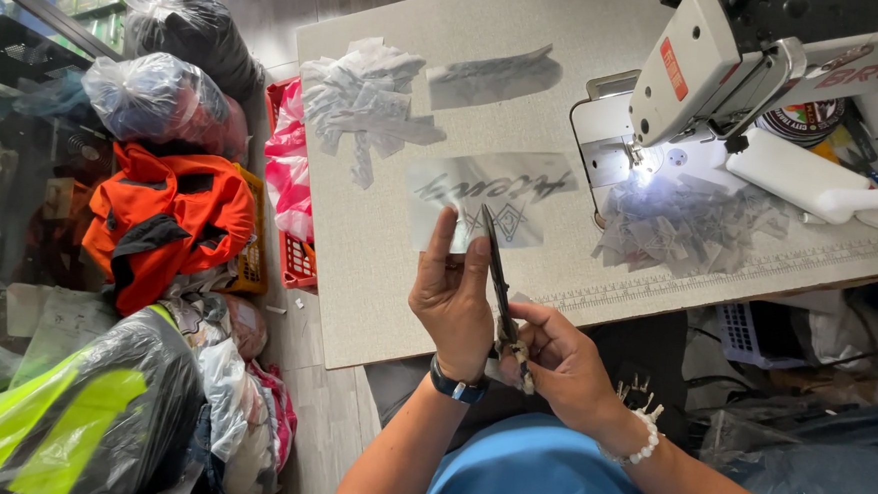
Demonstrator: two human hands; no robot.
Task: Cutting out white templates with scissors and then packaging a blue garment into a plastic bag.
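Holding a clear printed film strip [491, 205] up over the near edge of the sewing table [377, 274], the left hand [453, 303] pinches the strip's lower edge, fingers closed on it, a dark wristwatch [458, 386] at the wrist. Right hand [565, 369], fingers wrapped shut on the handles of dark scissors [502, 290], a white bead bracelet [639, 446] at its wrist; the blades point away from the body and lie against the strip, whether parted or closed cannot be told. Tabletop, far left corner: heap of cut white labels [362, 98]. Beside it toward the far edge: a second clear film strip [493, 76], lying flat and apart from the heap. Right side: white sewing machine [749, 63], its lamp lit, with a second pile of cut pieces [690, 225] touching its base. Bare tabletop shows along the left edge and the near left corner. Off the left edge, on the floor: red plastic basket [293, 254] just beside the table, orange jacket [165, 213], tied plastic bags [161, 97], crowding the aisle.
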